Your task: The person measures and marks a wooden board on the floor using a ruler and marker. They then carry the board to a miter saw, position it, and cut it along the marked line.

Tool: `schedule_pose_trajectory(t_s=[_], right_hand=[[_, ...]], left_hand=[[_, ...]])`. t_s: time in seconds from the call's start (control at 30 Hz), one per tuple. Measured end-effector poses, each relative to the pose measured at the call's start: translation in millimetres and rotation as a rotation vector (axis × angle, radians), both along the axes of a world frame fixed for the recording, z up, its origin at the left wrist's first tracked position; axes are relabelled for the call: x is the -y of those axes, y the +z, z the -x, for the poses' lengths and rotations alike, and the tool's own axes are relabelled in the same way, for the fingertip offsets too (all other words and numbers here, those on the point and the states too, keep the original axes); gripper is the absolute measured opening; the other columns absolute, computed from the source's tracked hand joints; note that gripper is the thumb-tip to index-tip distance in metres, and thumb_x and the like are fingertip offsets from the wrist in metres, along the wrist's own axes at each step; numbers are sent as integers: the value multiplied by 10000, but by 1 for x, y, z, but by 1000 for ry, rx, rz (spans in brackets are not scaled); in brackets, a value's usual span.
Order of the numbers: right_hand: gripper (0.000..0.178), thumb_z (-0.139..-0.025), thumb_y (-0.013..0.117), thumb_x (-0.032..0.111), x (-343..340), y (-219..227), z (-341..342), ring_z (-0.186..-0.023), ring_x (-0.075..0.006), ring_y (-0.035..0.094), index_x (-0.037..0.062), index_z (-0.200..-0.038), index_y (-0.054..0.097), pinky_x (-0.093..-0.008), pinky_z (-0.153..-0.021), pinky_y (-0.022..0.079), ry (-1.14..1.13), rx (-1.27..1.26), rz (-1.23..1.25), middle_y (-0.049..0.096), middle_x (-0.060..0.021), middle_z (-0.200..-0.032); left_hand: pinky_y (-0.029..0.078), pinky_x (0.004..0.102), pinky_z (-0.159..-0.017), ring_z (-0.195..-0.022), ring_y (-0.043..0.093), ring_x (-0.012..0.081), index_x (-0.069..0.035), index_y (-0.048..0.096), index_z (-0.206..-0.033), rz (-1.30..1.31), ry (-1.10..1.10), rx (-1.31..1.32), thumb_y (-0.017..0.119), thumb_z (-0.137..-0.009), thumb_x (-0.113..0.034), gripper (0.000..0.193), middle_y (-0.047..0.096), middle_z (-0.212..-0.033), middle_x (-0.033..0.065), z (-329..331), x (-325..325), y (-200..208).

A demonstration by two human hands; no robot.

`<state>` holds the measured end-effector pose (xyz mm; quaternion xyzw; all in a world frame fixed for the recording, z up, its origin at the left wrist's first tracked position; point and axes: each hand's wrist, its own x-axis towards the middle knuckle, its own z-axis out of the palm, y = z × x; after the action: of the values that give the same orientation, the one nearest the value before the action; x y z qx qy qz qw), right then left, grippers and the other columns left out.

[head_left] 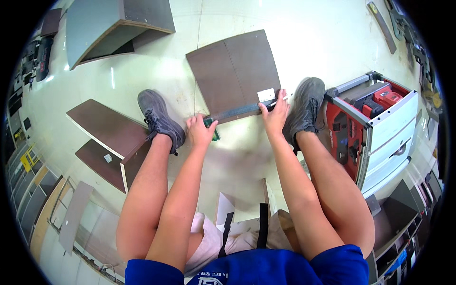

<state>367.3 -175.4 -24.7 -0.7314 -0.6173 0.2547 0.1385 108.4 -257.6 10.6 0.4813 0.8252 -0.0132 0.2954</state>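
In the head view, a brown panel (pixel 232 71) is laid flat on the pale, glossy floor (pixel 237 161), between two shoes. A straight grey measuring strip (pixel 237 111) is set across its near edge. At the strip's left end, a green tool (pixel 216 134) is partly covered by the left hand (pixel 200 130); its fingers are bent, but whether it is gripped cannot be told. By the right hand (pixel 275 116), a slim pen (pixel 286 97) is held between loosely closed fingers, with the thumb spread near the strip. Measuring or marking seems to be in hand; the strip would need to be kept steady and the pen tip brought to its edge. The panel appears smooth and board-like, crossed by a fine line, with a white rectangular label (pixel 266 95).
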Motion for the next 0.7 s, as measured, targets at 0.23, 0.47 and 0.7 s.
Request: schedule_pose_trajectory(t_s=[0.23,0.47,0.7], right_hand=[[1008,-781,815,427,-50,67,15,-1431,-330,405,10,-1535,292,-597,-1167,263,-112,36,481,425,-202,-1538],[972,-751,833,436,-147,189,-45,-1205,-374,623,-38,-1469,380,-414,-1003,511,177,-155,229,612,-269,-1317],[287,-902,727,248,-118,387,-66,-950,-262,723,-10,-1000,648,-378,-861,552,538,-106,43,721,-192,-948]], left_hand=[[521,476,-841,-986,656,364,-60,633,-1065,215,32,146,773,-822,-349,403,701,-983,173,6,12,17],[561,417,-745,-790,728,297,-8,666,-1061,88,210,468,695,-845,-246,322,733,-867,184,0,9,106],[554,357,-654,-639,707,218,40,683,-996,-340,226,451,674,-850,-223,301,727,-761,159,57,-6,241]])
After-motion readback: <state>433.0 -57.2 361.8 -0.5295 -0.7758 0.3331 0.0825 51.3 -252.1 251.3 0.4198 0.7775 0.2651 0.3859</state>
